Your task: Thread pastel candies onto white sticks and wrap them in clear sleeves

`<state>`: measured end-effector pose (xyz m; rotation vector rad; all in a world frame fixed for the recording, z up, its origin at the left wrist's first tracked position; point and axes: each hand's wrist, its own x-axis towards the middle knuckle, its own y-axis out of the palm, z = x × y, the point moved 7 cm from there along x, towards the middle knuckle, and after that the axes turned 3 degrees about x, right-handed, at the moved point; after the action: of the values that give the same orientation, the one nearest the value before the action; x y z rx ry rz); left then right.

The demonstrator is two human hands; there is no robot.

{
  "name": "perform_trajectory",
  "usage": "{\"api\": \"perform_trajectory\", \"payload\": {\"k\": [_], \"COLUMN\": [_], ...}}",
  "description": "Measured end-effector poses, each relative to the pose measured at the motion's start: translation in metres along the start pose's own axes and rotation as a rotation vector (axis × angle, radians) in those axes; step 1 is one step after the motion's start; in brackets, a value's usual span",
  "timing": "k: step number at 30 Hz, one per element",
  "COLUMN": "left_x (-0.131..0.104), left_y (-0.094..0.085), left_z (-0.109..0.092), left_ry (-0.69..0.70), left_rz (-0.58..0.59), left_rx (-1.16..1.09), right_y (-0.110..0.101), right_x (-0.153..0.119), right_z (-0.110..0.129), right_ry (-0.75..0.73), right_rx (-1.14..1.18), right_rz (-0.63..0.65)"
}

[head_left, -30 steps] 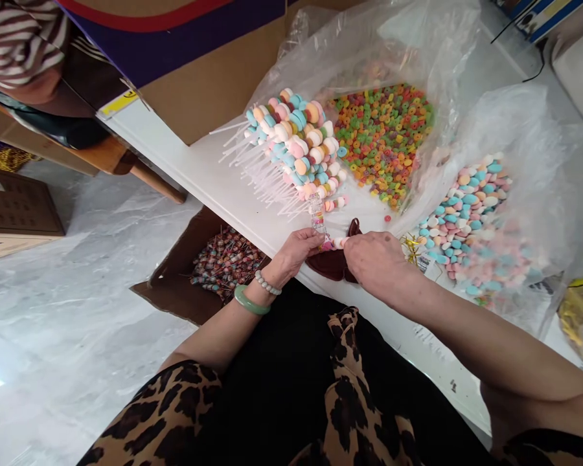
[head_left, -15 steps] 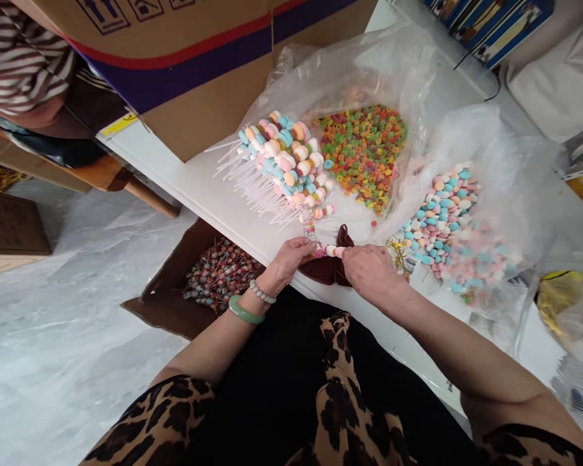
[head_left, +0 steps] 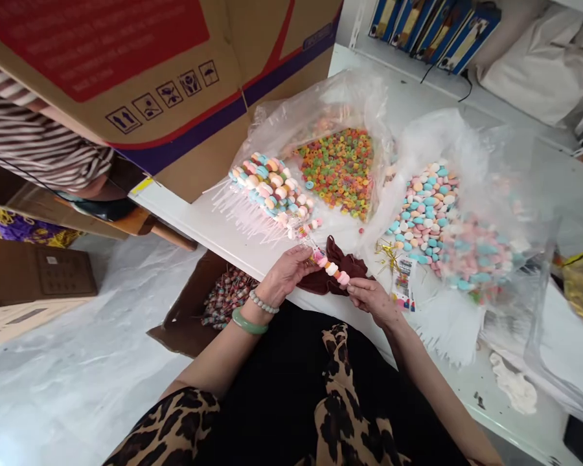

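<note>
My left hand [head_left: 290, 270] is closed around a small printed clear wrapper [head_left: 315, 250] at one end of a candy skewer [head_left: 331, 268]. My right hand [head_left: 373, 300] pinches the skewer's other end with thumb and fingertips. Pink, white and orange candies show in a row between the two hands. Just beyond lies a pile of candy skewers [head_left: 274, 184] on white sticks. Dark red cloth [head_left: 328, 281] rests on the table under the skewer. Near my right hand are gold twist ties [head_left: 387, 251] and a stack of printed wrappers [head_left: 404, 279].
Clear bags hold ring candies [head_left: 342, 171] and pastel candies [head_left: 425, 207]. White sticks [head_left: 454, 327] lie to the right. A large carton [head_left: 175, 97] stands at the back left. Wrapped candies fill a box [head_left: 182, 317] below the table edge. A person in a striped sleeve [head_left: 43, 149] sits beyond.
My right hand has gone from a fist around the skewer to a fingertip pinch at its end, so more candies show. The camera view has shifted.
</note>
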<state>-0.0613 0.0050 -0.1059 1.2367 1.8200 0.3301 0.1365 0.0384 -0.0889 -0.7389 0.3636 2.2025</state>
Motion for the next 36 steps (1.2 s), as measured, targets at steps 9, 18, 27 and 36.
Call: {"api": "perform_trajectory", "payload": {"k": [9,18,27,36], "left_x": [-0.005,0.002,0.004,-0.008], "left_y": [0.02,0.014,0.024,0.045], "left_z": [0.001,-0.024,-0.019,-0.019], "left_ry": [0.072,0.058,0.116,0.117], "left_rz": [-0.094,-0.235,-0.237,-0.007], "left_rx": [0.077,-0.01,-0.08,0.128], "right_y": [0.015,0.003,0.012,0.006], "right_x": [0.01,-0.004,-0.013,-0.006], "right_z": [-0.001,-0.001,0.017,0.014], "right_ry": [-0.11,-0.146,-0.242,-0.253], "right_rx": [0.153,0.308,0.315,0.32], "right_rz": [-0.038,-0.083,-0.085,-0.199]}}
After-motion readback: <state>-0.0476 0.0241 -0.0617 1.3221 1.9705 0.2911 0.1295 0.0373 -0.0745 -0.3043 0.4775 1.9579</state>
